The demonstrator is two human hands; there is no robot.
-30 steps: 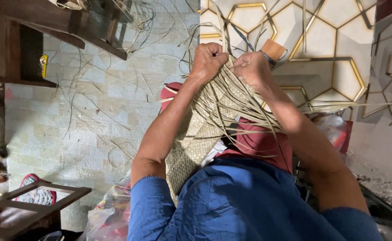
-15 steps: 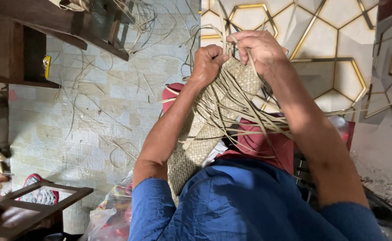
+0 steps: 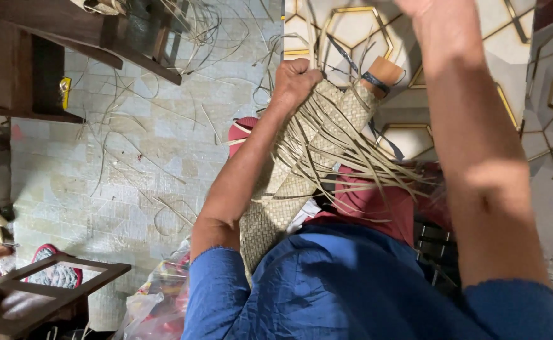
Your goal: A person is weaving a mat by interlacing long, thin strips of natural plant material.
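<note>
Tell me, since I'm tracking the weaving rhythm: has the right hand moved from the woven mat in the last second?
Yes. The right hand rose off the woven mat, up past the hexagon-patterned wall toward the frame's top edge.

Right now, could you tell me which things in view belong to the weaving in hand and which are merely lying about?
In hand: woven mat, loose strips, left hand gripping it.
Lying about: stray strips on floor, plastic bag, wooden frame, wooden shelf.

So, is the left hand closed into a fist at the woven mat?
Yes, the left hand is clenched at the top edge of the woven mat.
</note>
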